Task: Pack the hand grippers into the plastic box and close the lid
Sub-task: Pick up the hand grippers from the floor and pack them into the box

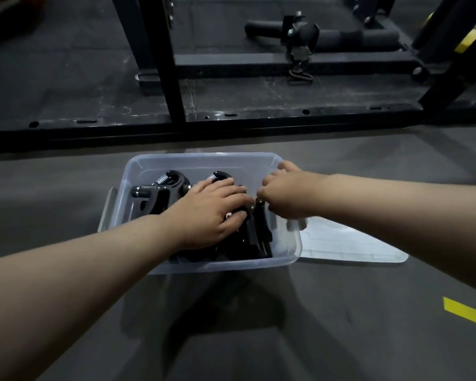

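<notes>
Left hand [212,213] lies flat, fingers spread, pressing the grippers [160,193] down inside the box [204,266] so the lid [352,244], on the floor beside, can fit; right hand [286,195] curled, grasp unclear.

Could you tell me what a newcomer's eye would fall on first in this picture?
Two bare arms reach into a clear plastic box on the grey floor, the left hand pressing down on black hand grippers. The right hand hovers beside it; the lid lies to the box's right.

Dark gym floor [341,339], black steel rack frame [173,78], padded roller bar [355,37], yellow floor tape [467,312]
</notes>
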